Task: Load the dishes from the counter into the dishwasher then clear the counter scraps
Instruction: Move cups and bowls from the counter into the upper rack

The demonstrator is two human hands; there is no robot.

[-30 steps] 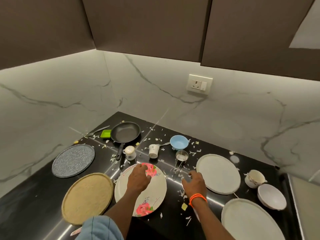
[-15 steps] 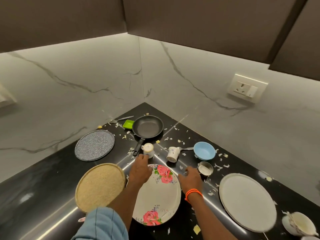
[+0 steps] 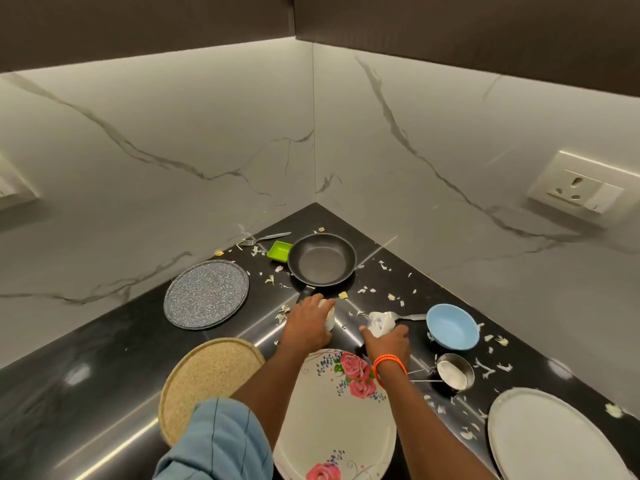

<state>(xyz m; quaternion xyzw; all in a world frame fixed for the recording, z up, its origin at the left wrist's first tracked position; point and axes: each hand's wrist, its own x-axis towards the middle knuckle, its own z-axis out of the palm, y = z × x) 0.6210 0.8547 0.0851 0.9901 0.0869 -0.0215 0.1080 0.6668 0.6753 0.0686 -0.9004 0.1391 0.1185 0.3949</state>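
Note:
My left hand [image 3: 306,325] wraps over a small white cup [image 3: 329,315] just in front of the black frying pan [image 3: 322,259]. My right hand [image 3: 388,339] grips a second white patterned cup [image 3: 379,322], which tilts on the black counter [image 3: 104,358]. A rose-patterned plate [image 3: 332,417] lies under both forearms. Nearby sit a blue bowl [image 3: 452,326], a steel measuring cup [image 3: 453,372], a woven tan plate [image 3: 207,379], a speckled grey plate [image 3: 206,294] and a white plate [image 3: 554,438]. White and yellow scraps [image 3: 485,367] litter the counter.
A green dish [image 3: 280,251] and a fork [image 3: 265,238] lie in the back corner by the marble walls. A spoon [image 3: 410,317] lies between the patterned cup and the blue bowl. A wall socket [image 3: 576,190] is at right. No dishwasher is in view.
Both hands moved forward off the rose plate. The left closed over the small cup by the pan; the right reached the patterned cup and gripped it. My view swung left and closer.

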